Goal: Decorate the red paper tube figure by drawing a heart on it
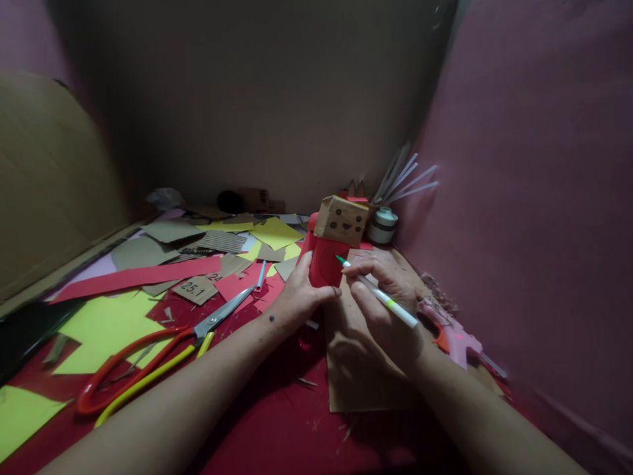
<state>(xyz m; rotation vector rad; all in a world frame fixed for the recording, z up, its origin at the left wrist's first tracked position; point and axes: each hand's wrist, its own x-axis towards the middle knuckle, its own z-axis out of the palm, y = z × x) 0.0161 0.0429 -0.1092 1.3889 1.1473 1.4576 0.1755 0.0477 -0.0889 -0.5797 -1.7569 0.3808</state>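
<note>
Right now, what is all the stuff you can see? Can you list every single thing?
paper figure: one, red body with a brown box head and a drawn face, centre
pen: one, white with a green tip, touching the red body
scissors: one pair, red and yellow handles, front left
paper scraps: many, yellow, red and brown, across the left
cardboard sheet: one, brown, under the hands
glue gun: one, pink, right
glue sticks: several, pale, back right
left hand: one, gripping the figure
right hand: one, holding the pen
</note>
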